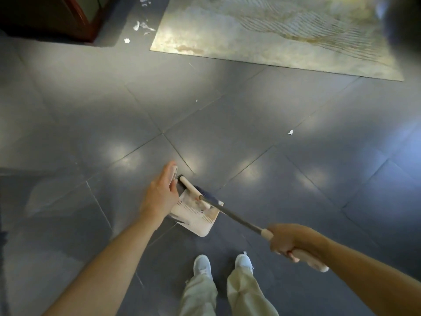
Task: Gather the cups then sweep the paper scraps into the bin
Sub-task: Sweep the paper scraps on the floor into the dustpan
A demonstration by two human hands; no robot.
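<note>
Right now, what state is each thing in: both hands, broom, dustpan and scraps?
Broom: tilted, head down at the dustpan.
Dustpan: standing on the floor, contents unclear.
Left hand: fingers straight, touching the dustpan's handle.
Right hand: grips the broom's handle.
Paper scraps: unswept, loose on the floor far ahead on the left; one alone to the right.

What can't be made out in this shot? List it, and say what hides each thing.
Head view only.
1. What lies in the dustpan: the broom head covers it, and the frame is soft.
2. Whether the left hand grips the dustpan: the hand itself hides the contact.
3. The dark shape top right: blurred, cut by the edge.
4. The far paper scraps: too small to count.
</note>
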